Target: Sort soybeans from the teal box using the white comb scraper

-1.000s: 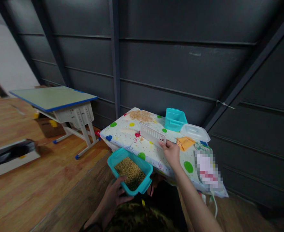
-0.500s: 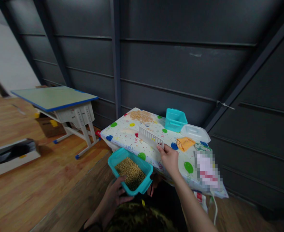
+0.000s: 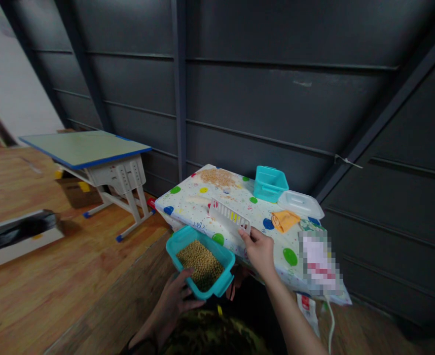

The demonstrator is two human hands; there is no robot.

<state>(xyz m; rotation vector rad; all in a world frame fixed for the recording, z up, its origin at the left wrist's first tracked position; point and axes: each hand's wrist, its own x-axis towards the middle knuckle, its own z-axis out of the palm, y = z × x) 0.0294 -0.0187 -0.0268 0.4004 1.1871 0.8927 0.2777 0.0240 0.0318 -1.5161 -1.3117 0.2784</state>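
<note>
The right hand (image 3: 259, 249) grasps the right end of a white slotted panel (image 3: 228, 215), fingers pinched on its edge. The panel stands on its long edge on the dotted cloth of the surface (image 3: 188, 199). Over the last second the hand has drawn back toward the person, and the panel has come with it. It was near the middle of the cloth and is now close to the near edge, its left end angled slightly farther away.

The left hand (image 3: 173, 298) has not shifted. Its fingers are cupped under the near left corner of a teal tub (image 3: 223, 283), with the thumb against the wall, and they hold it just below and against the near edge of the surface. The tub is well filled with yellowish beans (image 3: 199, 264), and their level looks the same as before.

Judging from this, the panel is dragging across the cloth toward the tub, and little cloth is left between them. Whether any beans ride ahead of the panel is too small to tell.

A tan pile of grain (image 3: 215, 176) lies untouched at the far side. To the right are an empty teal box (image 3: 270, 182), a white lid (image 3: 301, 203) and an orange cloth (image 3: 284, 219), all where they were.
</note>
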